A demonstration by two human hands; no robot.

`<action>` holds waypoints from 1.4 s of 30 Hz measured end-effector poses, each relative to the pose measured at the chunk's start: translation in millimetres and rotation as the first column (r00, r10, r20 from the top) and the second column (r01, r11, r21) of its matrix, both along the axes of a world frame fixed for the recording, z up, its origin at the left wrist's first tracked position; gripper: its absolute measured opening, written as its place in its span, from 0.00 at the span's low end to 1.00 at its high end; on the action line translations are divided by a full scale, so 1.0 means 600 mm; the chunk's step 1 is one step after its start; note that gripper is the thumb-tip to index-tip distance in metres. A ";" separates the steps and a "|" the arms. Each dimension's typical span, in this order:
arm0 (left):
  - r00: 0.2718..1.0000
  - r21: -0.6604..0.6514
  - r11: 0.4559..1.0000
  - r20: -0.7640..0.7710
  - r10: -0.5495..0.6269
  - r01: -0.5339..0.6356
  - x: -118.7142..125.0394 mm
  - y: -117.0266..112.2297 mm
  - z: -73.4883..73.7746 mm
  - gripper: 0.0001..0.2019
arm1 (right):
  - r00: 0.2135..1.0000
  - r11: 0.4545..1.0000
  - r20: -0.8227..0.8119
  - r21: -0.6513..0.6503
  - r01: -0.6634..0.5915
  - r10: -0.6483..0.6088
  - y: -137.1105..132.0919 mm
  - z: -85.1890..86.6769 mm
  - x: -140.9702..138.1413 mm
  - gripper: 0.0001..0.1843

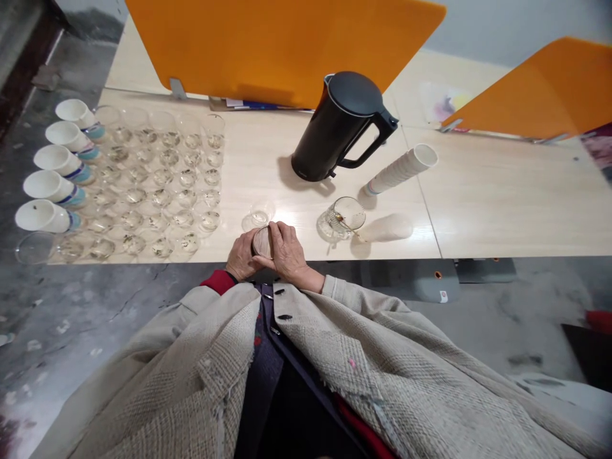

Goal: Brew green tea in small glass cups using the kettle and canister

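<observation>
The left hand and the right hand are both closed around a small clear glass, cupping its sides at the near edge of a pale wood-grain bench. The fingers are wrapping the glass from either side, and its round rim is tilting toward the camera, with the hands keeping it just over the bench. A loose, rough-woven beige coat is hanging close below the wrists, and a red cuff is showing at the left wrist.

A second clear glass is standing just beyond the hands, close enough to knock. To the left, rows of clear glasses are filling the bench, many with specks in their bottoms, and white paper cups with blue bands are lying along the far-left edge. To the right, a tilted glass is holding a thin spoon, beside a black electric kettle and a stack of white paper cups lying on its side. Orange partition panels are rising behind.
</observation>
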State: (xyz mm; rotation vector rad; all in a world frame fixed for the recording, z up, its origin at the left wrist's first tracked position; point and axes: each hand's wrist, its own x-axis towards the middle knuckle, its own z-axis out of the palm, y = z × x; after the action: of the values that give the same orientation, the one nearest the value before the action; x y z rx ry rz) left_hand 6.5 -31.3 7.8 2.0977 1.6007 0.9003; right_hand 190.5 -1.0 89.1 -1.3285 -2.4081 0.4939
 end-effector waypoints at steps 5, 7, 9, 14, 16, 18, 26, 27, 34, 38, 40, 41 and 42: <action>0.999 0.002 0.999 -0.020 0.047 -0.047 0.003 0.003 -0.009 0.40 | 0.999 1.000 -0.038 0.005 0.016 -0.016 0.002 -0.008 -0.002 0.52; 0.998 0.012 0.998 -0.023 0.061 -0.061 0.005 0.003 -0.011 0.40 | 0.997 1.000 -0.068 -0.005 0.024 -0.024 0.003 -0.009 -0.002 0.52; 0.997 0.005 0.997 -0.027 0.074 -0.074 0.006 0.004 -0.010 0.41 | 0.994 0.999 -0.103 -0.026 0.035 -0.037 0.003 -0.009 0.000 0.50; 0.997 -0.020 0.997 -0.016 0.077 -0.077 0.007 0.005 0.003 0.43 | 0.967 0.996 -0.241 -0.014 0.083 -0.084 0.008 -0.003 0.028 0.48; 0.999 -0.016 0.999 -0.005 0.047 -0.047 0.006 0.004 0.009 0.44 | 0.951 0.987 -0.271 0.024 0.161 -0.148 0.011 -0.005 0.048 0.48; 1.000 -0.012 1.000 0.009 0.025 -0.025 0.004 0.002 0.012 0.46 | 0.940 0.970 -0.259 0.039 0.241 -0.223 0.013 -0.014 0.068 0.48; 1.000 -0.007 1.000 0.020 -0.013 0.013 0.000 0.002 0.014 0.48 | 0.914 0.934 -0.201 -0.012 0.357 -0.352 0.022 -0.067 0.112 0.42; 1.000 -0.010 1.000 0.017 -0.010 0.011 0.000 0.002 0.014 0.48 | 0.913 0.932 -0.193 -0.014 0.362 -0.358 0.024 -0.071 0.115 0.42; 0.999 -0.033 0.999 -0.012 0.036 -0.036 0.001 0.003 0.016 0.52 | 0.956 0.957 -0.066 -0.066 0.283 -0.287 0.044 -0.108 0.116 0.44; 0.999 -0.046 0.998 -0.014 0.046 -0.047 0.001 0.002 0.019 0.52 | 0.963 0.963 -0.054 -0.054 0.262 -0.265 0.045 -0.110 0.116 0.44; 0.999 -0.046 0.998 -0.003 0.043 -0.044 0.000 0.002 0.020 0.51 | 0.957 0.961 -0.087 -0.038 0.275 -0.277 0.032 -0.096 0.127 0.44; 0.999 -0.047 0.998 0.004 0.042 -0.042 -0.001 0.002 0.020 0.51 | 0.950 0.957 -0.116 -0.037 0.288 -0.290 0.022 -0.086 0.135 0.42; 0.999 -0.047 0.998 0.013 0.042 -0.041 -0.001 0.002 0.020 0.50 | 0.939 0.952 -0.154 -0.049 0.303 -0.307 0.011 -0.075 0.144 0.40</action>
State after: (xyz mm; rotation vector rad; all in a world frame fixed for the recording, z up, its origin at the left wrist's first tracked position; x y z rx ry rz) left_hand 5.7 -29.9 19.6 2.0298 1.6481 0.8802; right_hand 276.8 5.3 44.2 -1.5733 -2.0245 0.5215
